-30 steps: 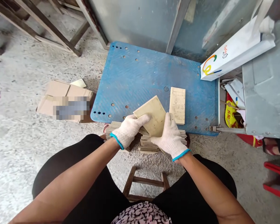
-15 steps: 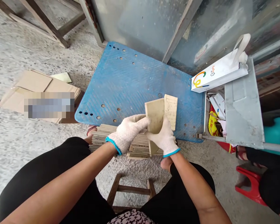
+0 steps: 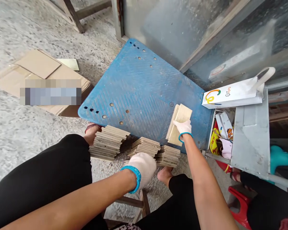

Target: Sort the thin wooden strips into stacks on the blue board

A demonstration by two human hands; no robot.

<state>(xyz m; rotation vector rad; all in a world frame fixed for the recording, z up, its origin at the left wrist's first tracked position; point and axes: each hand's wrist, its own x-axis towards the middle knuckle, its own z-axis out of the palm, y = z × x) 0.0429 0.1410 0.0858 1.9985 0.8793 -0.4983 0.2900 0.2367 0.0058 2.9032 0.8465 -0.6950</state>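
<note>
Both my hands wear white knit gloves with blue cuffs. My right hand (image 3: 183,128) is on a thin pale wooden board (image 3: 183,112), its thumb across the top face and its other fingers largely hidden. Under and beside this board, more thin boards (image 3: 172,123) lie on the blue plastic platform (image 3: 144,86). My left hand (image 3: 145,167) is low, over the front of the middle board stack (image 3: 145,145), with its fingers hidden behind the back of the hand. A left stack (image 3: 108,142) and a right stack (image 3: 169,155) stand either side, in front of the platform edge.
A cardboard box (image 3: 42,76) lies on the rough floor at left. At right, a grey metal box (image 3: 251,127) holds wrappers, with a white paper bag (image 3: 234,92) on it. A red stool (image 3: 241,207) and another person's leg (image 3: 266,195) are at lower right.
My hands have parted. The right hand has brought the board down onto those on the platform; the left has let go and moved down to the stacks. The view has shifted.
</note>
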